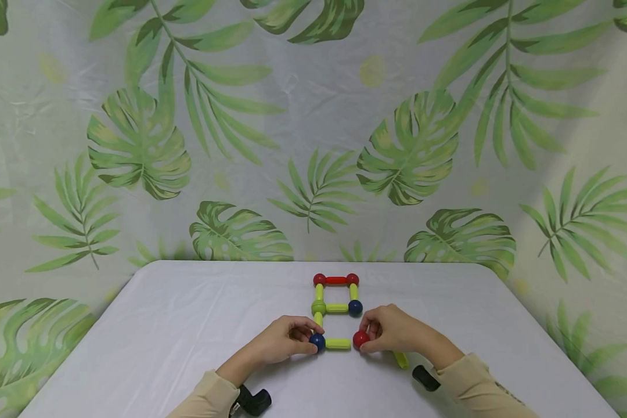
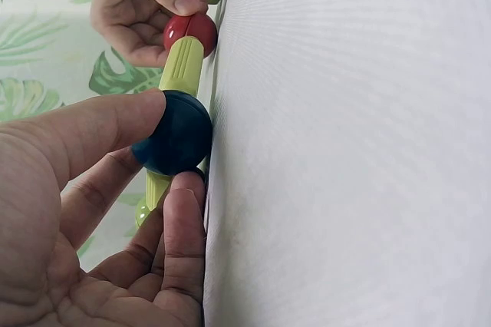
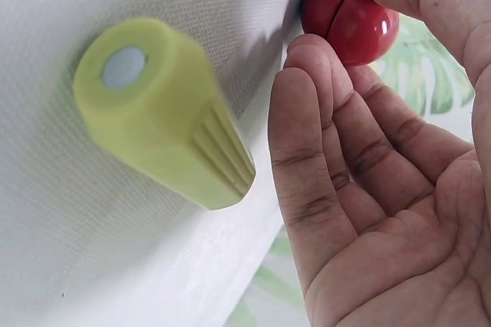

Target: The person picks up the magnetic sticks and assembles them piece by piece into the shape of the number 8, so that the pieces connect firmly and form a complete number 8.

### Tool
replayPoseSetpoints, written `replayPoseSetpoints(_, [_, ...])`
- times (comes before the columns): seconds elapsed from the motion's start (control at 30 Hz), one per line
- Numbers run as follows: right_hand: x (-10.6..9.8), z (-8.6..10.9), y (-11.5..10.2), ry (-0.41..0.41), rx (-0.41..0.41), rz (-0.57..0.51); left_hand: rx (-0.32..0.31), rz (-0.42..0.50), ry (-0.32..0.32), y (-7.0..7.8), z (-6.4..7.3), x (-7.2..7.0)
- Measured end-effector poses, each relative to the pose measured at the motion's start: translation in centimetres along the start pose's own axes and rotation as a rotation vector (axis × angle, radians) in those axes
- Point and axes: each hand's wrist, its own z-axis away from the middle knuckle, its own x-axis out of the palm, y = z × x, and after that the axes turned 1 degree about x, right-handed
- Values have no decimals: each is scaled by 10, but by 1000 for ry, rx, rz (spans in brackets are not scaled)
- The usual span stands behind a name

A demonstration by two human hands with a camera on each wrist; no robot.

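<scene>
My left hand (image 1: 287, 338) pinches a dark blue ball (image 1: 317, 342) at the near left corner of a figure of balls and rods. From that ball a yellow-green rod (image 1: 338, 343) points right. My right hand (image 1: 394, 330) pinches a red ball (image 1: 361, 339) beside the rod's right end; a narrow gap shows between them in the head view. Another yellow-green rod (image 3: 165, 116) lies loose on the cloth by my right hand, its pale round end facing the right wrist camera. A rod (image 1: 319, 319) runs from the blue ball back to a green ball (image 1: 319, 307).
Farther back, a square is formed by two red balls (image 1: 352, 280), a red rod (image 1: 337, 280), the green ball, a second blue ball (image 1: 355, 307) and yellow-green rods. White cloth covers the table (image 1: 188, 325). A leaf-patterned sheet (image 1: 313, 116) hangs behind it.
</scene>
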Motion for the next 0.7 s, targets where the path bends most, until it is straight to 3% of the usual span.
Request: replayPoseSetpoints(0.7, [2,0,-4,-43,21,-19,10,-6,-9,2,0,0])
